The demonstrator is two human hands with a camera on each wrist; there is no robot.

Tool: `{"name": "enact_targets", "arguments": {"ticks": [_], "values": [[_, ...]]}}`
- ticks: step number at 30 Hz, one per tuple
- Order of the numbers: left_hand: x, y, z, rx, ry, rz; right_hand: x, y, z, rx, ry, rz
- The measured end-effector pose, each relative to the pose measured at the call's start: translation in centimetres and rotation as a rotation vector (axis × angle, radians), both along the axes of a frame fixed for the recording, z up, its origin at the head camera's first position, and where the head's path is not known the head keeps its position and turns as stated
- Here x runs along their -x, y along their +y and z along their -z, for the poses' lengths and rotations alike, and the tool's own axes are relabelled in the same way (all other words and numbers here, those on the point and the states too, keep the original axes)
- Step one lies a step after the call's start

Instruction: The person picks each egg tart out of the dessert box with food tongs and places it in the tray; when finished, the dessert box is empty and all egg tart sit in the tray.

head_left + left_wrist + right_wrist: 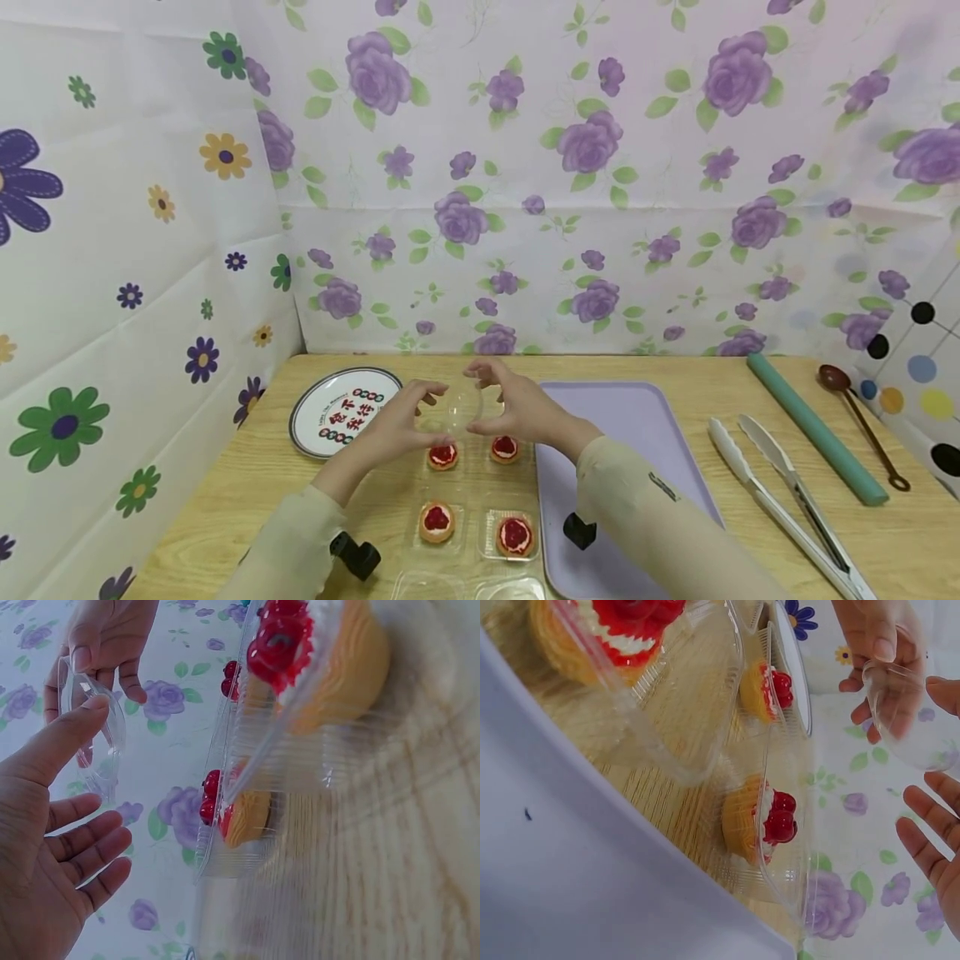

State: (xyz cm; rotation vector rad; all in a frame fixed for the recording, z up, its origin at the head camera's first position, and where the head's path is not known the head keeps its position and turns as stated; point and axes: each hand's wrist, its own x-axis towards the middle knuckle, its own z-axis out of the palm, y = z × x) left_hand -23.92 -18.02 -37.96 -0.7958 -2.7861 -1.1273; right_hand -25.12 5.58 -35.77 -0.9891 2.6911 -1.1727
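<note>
Over the far end of the containers, both hands hold a clear plastic lid (465, 408) between them. My left hand (397, 429) pinches its left edge, and in the left wrist view the thumb lies on the plastic while the other fingers spread below. On the opposite edge, my right hand (525, 408) grips it with thumb and fingertips. Under the hands stand clear containers (761, 892), each with a cherry-topped tart (437, 522) inside. In the right wrist view, another tart (754, 825) shows its cream and red topping. The lid's transparency blurs its exact outline.
A white plate (307, 417) with red lettering lies at the left. To the right are a lilac tray (630, 492), metal tongs (780, 508), a green roll (817, 429) and a dark red spoon (862, 417). Clear lids (427, 586) lie at the near edge. Flowered cloth surrounds the table.
</note>
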Motion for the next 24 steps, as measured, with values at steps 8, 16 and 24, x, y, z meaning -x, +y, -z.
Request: {"name": "enact_targets", "arguments": {"ticks": [8,16,24], "values": [[1.0,-0.2,-0.2,0.065,0.032,-0.029,0.8,0.2,0.1,-0.073,0.013,0.013],[2.1,-0.3,-1.0,0.19,0.029,-0.106,2.0,-0.2,0.2,-0.181,0.014,0.057],[3.3,-0.3,-1.1,0.312,0.061,-0.119,3.2,-1.3,0.8,-0.318,0.038,0.108]]}}
